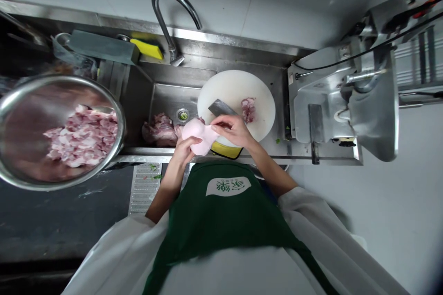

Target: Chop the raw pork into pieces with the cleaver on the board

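Note:
My left hand (187,148) grips a smooth, pale pink piece of raw meat (199,134), which looks like skin-on poultry, from below left. The thumb lies over its near side. Fingers of my right hand (235,130) pinch its narrower right end. Both hands are over the front of the sink, at the left edge of a round white cutting board (221,85). A cleaver (220,107) lies on the board, its handle hidden behind my right hand. Chopped meat (248,109) sits right of the blade. More raw meat (161,130) lies in the sink at left.
A large steel bowl (119,115) of cut meat stands at left. A faucet (169,23) arches over the sink (169,92). A yellow cloth-like item (147,49) lies behind. Something yellow and black (226,150) is under the board's front edge. At right, a second cleaver (315,124) rests on a slicing machine (374,101).

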`<state>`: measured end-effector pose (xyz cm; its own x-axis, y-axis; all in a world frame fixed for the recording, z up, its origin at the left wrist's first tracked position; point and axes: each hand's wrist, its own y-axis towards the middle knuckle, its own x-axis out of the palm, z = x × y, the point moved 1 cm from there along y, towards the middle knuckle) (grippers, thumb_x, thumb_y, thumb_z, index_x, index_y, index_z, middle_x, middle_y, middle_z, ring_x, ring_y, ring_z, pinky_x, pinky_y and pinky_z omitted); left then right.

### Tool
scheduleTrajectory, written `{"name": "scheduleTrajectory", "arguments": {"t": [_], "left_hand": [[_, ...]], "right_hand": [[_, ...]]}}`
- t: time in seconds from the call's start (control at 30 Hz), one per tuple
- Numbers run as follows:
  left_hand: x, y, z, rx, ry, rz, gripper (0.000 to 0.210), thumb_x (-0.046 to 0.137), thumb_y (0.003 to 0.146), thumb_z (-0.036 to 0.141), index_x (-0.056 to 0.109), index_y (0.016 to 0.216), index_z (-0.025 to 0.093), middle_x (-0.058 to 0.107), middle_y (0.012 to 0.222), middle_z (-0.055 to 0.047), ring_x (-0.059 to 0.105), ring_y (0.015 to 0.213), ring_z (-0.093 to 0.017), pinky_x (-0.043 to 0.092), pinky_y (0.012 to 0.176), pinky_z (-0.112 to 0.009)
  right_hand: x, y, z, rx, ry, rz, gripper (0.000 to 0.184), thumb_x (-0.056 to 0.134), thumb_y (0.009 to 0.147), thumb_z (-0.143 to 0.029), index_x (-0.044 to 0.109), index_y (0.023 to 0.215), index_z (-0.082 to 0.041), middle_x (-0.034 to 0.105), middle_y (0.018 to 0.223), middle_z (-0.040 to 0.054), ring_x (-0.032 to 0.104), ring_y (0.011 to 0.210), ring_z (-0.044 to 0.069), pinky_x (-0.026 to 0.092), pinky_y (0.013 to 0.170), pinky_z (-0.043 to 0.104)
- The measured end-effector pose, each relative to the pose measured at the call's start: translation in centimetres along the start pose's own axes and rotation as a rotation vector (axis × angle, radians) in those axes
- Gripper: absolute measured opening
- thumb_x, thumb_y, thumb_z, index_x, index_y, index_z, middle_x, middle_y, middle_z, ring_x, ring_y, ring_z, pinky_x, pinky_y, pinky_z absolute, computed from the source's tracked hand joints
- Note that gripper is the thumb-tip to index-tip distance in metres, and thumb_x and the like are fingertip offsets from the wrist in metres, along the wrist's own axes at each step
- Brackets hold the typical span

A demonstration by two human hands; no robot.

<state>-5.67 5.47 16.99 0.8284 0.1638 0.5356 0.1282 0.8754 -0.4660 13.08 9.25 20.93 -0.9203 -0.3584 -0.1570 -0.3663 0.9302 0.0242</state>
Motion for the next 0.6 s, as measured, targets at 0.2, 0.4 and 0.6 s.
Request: {"name": "scheduleTrajectory", "arguments": {"t": [0.2, 0.4, 0.6], "left_hand": [[0.7, -0.3, 0.0, -0.023, -0.120, 0.059, 0.068, 0.073, 0.059, 0.011, 0.066, 0.125, 0.026, 0.077, 0.107, -0.003, 0.069, 0.116, -0.035, 0.060, 0.095, -0.046], [1.1, -0.6, -0.3, -0.052, -0.123, 0.044, 0.058, 0.072, 0.057, 0.013, 0.067, 0.114, 0.025, 0.076, 0.107, -0.005, 0.068, 0.117, -0.036, 0.059, 0.097, -0.048], [1.7, -0.4, -1.2, -0.071, -0.103, 0.021, 0.057, 0.072, 0.054, 0.014, 0.066, 0.109, 0.026, 0.076, 0.109, -0.004, 0.069, 0.114, -0.035, 0.060, 0.094, -0.047]], "right_hand": [[-0.5, -0.3, -0.5, 0.033, 0.179, -0.002, 0.019, 0.075, 0.085, -0.038, 0.071, 0.090, -0.020, 0.073, 0.092, 0.0014, 0.066, 0.084, 0.015, 0.056, 0.078, 0.029], [-1.9, -1.2, 0.7, 0.060, 0.242, 0.119, 0.027, 0.080, 0.081, -0.043, 0.069, 0.092, -0.022, 0.071, 0.093, 0.0021, 0.066, 0.087, 0.015, 0.056, 0.079, 0.029], [-2.6, -2.7, 3.4, 0.146, 0.343, 0.260, 0.029, 0.084, 0.075, -0.046, 0.072, 0.086, -0.022, 0.072, 0.085, 0.0004, 0.065, 0.077, 0.013, 0.055, 0.073, 0.027]]}}
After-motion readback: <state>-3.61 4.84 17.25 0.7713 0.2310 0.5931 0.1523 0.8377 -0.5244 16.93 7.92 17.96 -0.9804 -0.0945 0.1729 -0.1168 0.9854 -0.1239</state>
